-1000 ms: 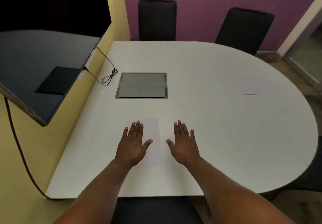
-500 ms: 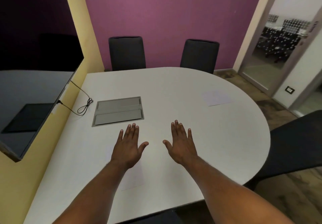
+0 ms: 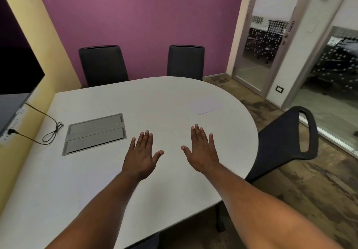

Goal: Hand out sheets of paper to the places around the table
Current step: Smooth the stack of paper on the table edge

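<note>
1. Both hands are lifting off the near-edge sheet and drifting toward the table (image 3: 174, 94) middle; that sheet is no longer visible under them.
2. Left hand (image 3: 140, 155) is hovering palm down, fingers spread, holding nothing.
3. Right hand (image 3: 201, 152) is doing the same, flat and empty.
4. Sheet of paper (image 3: 206, 104) is lying near the table's far-right curved edge, beyond and right of the right hand, long axis running roughly along that edge.
5. Right hand is nearer it; no paper stack is showing anywhere.
6. Judgement: places by the two far chairs (image 3: 102, 65) are probably lacking sheets.
</note>
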`<action>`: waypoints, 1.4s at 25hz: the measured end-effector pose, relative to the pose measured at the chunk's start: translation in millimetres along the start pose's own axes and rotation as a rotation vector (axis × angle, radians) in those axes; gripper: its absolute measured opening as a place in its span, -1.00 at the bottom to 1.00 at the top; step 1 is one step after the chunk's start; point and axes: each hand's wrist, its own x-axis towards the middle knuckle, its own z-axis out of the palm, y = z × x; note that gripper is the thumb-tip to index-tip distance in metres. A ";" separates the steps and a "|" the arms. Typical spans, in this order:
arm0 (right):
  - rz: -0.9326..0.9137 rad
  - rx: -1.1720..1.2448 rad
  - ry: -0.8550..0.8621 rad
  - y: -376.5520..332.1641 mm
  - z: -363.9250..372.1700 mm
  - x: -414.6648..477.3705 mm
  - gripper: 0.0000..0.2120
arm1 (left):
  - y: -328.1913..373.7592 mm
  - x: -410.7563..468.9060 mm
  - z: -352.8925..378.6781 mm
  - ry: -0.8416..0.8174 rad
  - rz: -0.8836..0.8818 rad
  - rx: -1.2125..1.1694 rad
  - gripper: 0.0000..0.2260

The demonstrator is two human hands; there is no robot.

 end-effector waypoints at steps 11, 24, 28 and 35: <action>-0.027 0.008 0.003 167.4 -51.6 -5.8 -0.25 | 172.0 42.9 13.7 0.035 0.001 -0.052 -0.16; 0.003 -0.096 0.074 343.3 -105.7 35.9 -0.23 | 348.7 156.4 -0.2 0.109 0.129 -0.056 -0.19; -0.042 -0.095 0.094 374.8 -108.4 73.0 -0.23 | 384.1 194.5 16.6 0.115 0.125 -0.037 -0.21; -0.155 -0.087 0.069 454.9 -112.7 164.9 -0.23 | 425.9 296.5 53.8 0.110 -0.009 -0.059 -0.22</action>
